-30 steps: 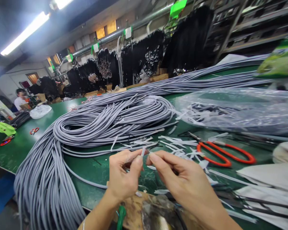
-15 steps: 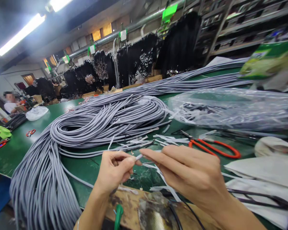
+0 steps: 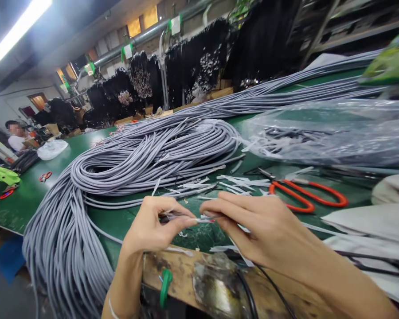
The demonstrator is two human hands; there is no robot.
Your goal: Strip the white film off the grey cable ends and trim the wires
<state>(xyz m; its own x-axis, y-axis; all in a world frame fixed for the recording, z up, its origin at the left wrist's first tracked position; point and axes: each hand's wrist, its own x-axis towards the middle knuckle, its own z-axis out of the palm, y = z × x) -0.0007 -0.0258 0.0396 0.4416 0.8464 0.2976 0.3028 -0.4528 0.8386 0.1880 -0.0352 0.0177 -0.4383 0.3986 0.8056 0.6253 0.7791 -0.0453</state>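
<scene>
Near the middle of the view, my left hand (image 3: 159, 223) pinches a grey cable close to its end. Thin inner wires (image 3: 204, 219), one of them reddish, show between the two hands. My right hand (image 3: 252, 221) has its thumb and fingers closed at the tips of these wires. Behind and left of the hands lies a large coiled bundle of grey cables (image 3: 153, 164), whose lengths hang over the table's near left edge. White strips (image 3: 242, 184) are scattered just beyond my right hand.
Red-handled scissors (image 3: 306, 195) and a clear plastic bag (image 3: 332, 133) lie to the right, with white cloth (image 3: 369, 226) nearer. A wooden board (image 3: 179, 270) holds a metal device below my hands. Far left, a person (image 3: 18, 135) is visible.
The view has shifted a little to the right and down. My left hand's fingers now lie flatter, and thin wires show at the cable end, where grey sheath showed before.
</scene>
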